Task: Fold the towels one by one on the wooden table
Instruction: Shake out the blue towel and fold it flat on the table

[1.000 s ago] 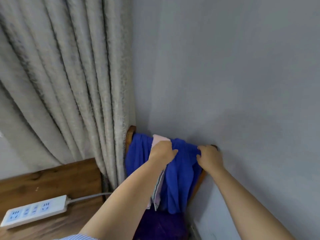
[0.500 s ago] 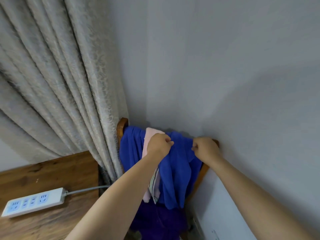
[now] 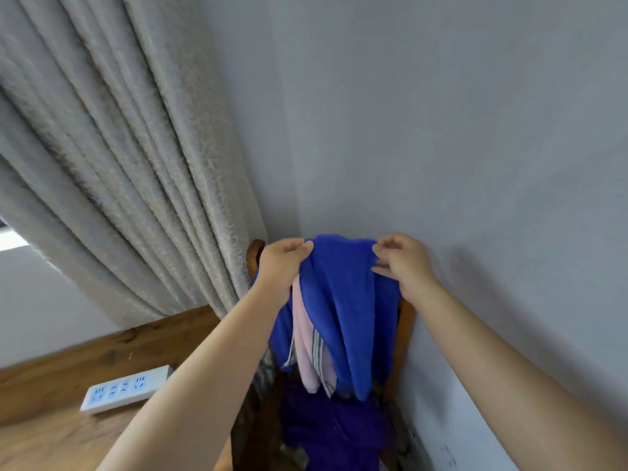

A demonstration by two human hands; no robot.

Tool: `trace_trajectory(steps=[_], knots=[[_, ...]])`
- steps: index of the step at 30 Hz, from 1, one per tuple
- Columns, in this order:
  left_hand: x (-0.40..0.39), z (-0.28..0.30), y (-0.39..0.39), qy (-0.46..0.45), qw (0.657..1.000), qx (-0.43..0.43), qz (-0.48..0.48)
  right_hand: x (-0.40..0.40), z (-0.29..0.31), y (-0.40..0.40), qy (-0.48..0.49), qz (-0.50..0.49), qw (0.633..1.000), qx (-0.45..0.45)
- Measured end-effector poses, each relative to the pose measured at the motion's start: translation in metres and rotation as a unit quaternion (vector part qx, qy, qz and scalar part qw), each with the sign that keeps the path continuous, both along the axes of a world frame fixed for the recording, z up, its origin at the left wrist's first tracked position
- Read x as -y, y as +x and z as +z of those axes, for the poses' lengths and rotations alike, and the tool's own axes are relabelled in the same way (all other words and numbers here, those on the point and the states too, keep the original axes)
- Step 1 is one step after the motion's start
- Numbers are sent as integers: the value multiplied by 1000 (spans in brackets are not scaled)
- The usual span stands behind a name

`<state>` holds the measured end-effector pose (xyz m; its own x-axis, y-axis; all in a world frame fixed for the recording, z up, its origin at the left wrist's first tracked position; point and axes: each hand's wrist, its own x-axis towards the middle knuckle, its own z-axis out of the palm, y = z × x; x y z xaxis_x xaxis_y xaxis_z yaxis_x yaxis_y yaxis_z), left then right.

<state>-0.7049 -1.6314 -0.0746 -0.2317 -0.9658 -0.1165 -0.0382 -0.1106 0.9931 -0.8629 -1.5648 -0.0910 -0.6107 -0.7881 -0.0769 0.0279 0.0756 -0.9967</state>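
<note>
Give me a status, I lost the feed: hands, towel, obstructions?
Left hand and right hand both pinching blue towel at its top edge. Towel off the wooden table, hanging over chair back. Pink towel draped alongside, may drag.

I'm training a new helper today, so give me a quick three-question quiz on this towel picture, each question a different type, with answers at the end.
1. True or false: both hands grip the blue towel near its top edge.
2. Multiple choice: the pink towel hangs A) on the wooden table, B) on the chair partly under the blue towel, C) over the curtain.
3. Short answer: what white item lies on the wooden table?

Key:
1. True: the left hand and the right hand each pinch it.
2. B.
3. A power strip.
</note>
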Motion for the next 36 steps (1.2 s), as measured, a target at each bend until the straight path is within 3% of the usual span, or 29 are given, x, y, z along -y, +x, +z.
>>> trace_trajectory(steps=[7,16,27,36], knots=[[-21,56,99,-94,989,-26,107,7,74,80,-123,76,969,-201],[-82,88,309,-144,957,51,245,10,104,277,-183,262,923,-212],[-152,29,536,-39,930,168,324,-10,30,490,-87,326,915,-219],[-152,-51,617,34,879,304,365,-5,-36,540,9,394,884,-251]])
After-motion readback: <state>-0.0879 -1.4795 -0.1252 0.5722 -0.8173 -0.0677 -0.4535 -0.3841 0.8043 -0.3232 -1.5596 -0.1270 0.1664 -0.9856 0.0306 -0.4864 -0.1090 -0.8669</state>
